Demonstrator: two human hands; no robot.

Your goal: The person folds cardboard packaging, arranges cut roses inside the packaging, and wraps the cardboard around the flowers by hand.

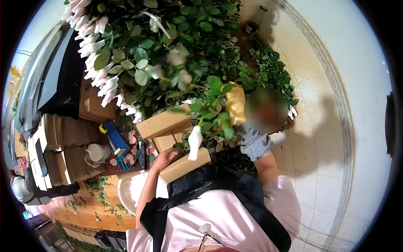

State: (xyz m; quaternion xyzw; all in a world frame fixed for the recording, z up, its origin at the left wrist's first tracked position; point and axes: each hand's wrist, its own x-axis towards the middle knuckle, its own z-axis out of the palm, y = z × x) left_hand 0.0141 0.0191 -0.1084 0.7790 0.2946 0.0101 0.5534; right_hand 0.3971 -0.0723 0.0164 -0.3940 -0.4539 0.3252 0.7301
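Note:
My right hand point(236, 104), in a gold-coloured glove with a grey checked cuff, is closed around leafy rose stems point(209, 107). A rose head in a white net sleeve point(194, 142) hangs down to the left of the glove, over an open corrugated cardboard box point(184, 166). My left hand point(168, 157) lies at the left side of this box with its fingers curled. What those fingers hold is hidden. Leaves are blurred between the hands.
A large pile of leafy roses point(189, 46) with netted heads fills the back. On the left are stacked cardboard sleeves point(63, 134), a tape roll point(98, 152), a blue tool point(116, 140), scissors point(124, 163) and black shears point(140, 154). A white round tub point(122, 193) stands below.

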